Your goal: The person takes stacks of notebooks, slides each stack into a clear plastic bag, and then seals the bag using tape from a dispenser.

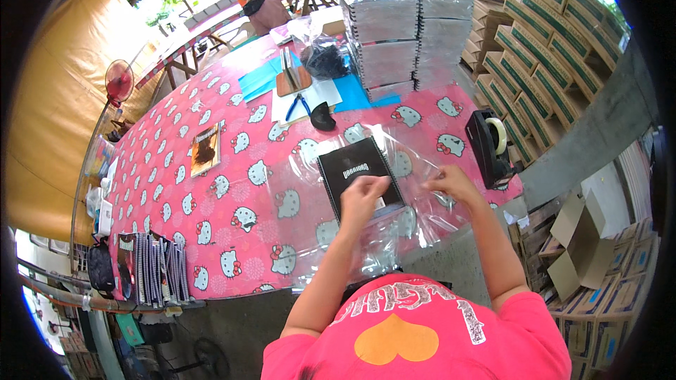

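A black spiral-bound notebook (358, 160) with pale lettering on its cover lies on the table in front of me. Clear plastic film (303, 222) spreads under and around it, wrinkled and shiny. My left hand (362, 195) is over the lower part of the notebook, its fingers closed together; whatever they hold is hidden. To the right of the notebook, my right hand (454, 184) pinches the film near its right side.
A tape dispenser (484, 148) stands at the table's right edge. Beyond the notebook are blue pliers (297, 107), a black curved piece (322, 117) and tall stacks of wrapped notebooks (387, 42). A small booklet (206, 151) lies left; spiral notebooks (158, 267) stand at the near-left corner. Cartons (542, 56) fill the right.
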### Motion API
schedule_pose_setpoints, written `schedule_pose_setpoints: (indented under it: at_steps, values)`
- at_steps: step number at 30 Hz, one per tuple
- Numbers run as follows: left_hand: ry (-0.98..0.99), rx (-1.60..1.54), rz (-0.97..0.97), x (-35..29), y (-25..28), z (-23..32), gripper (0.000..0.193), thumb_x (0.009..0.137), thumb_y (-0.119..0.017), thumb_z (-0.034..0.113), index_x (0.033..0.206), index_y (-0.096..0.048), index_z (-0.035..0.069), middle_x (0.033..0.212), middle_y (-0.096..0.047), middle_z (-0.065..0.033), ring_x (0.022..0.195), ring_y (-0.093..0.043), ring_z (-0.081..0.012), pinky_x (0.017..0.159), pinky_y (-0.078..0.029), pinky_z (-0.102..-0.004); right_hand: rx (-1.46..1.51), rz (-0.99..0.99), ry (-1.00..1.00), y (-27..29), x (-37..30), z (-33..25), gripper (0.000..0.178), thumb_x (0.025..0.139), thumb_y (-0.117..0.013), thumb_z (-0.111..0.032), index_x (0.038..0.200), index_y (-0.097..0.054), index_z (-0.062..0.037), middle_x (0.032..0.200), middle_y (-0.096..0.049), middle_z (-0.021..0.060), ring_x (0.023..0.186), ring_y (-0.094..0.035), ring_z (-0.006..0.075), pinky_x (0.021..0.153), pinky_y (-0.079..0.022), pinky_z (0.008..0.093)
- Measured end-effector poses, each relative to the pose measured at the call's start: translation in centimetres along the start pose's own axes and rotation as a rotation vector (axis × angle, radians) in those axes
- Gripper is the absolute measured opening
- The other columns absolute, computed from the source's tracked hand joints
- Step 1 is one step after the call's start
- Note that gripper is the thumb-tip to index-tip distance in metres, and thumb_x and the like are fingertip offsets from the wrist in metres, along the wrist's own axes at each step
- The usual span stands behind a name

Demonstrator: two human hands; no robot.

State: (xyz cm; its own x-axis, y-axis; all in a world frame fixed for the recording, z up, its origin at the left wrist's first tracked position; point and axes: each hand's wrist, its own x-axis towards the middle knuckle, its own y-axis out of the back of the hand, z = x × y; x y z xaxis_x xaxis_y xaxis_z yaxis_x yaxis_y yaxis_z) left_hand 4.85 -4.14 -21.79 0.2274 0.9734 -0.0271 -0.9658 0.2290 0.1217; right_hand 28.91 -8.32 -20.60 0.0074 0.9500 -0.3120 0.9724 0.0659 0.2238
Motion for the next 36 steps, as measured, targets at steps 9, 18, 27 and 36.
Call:
schedule_pose_setpoints:
  at_steps: [9,18,27,36]
  values:
    - [0.076,-0.025,-0.045,2.4,-2.5,-1.7,0.024,0.084,-0.065,0.023,0.080,-0.059,0.000,0.062,-0.059,-0.0029,0.049,-0.050,-0.0063,0.044,-0.038,-0.0208,0.111,0.123,0.080,-1.5,1.9,1.3,0.022,0.070,-0.075,-0.020,0.079,-0.060,-0.0061,0.071,-0.059,-0.0004,0.059,-0.050,0.0068,0.050,-0.038,0.0226]
    - [0.155,0.102,-0.244,2.9,-4.4,1.2,0.023,0.078,-0.067,0.018,0.080,-0.055,-0.002,0.064,-0.062,-0.0090,0.058,-0.062,-0.0152,0.048,-0.049,-0.0275,-0.189,0.132,0.232,-3.7,-3.2,-1.1,0.044,0.067,-0.075,-0.022,0.100,-0.058,0.0007,0.091,-0.063,0.0145,0.082,-0.061,0.0207,0.074,-0.047,0.0332]
    - [-0.386,1.254,0.091,14.2,-11.4,-0.9,0.052,0.074,-0.065,0.027,0.115,-0.045,0.003,0.094,-0.063,-0.0135,0.083,-0.064,-0.0317,0.070,-0.052,-0.0394,-0.322,0.126,0.260,-6.7,-3.2,0.3,0.045,0.068,-0.069,-0.014,0.109,-0.053,-0.0042,0.096,-0.062,0.0169,0.086,-0.061,0.0326,0.075,-0.048,0.0398]
    - [-0.196,0.748,0.468,18.1,12.5,-2.5,0.049,0.066,-0.073,0.017,0.109,-0.057,-0.002,0.095,-0.065,-0.0186,0.085,-0.063,-0.0293,0.074,-0.049,-0.0356,-0.778,0.053,0.531,-12.7,-4.0,-1.1,0.021,0.076,-0.052,-0.007,0.096,-0.055,-0.0039,0.086,-0.060,0.0150,0.075,-0.063,0.0338,0.065,-0.051,0.0430]
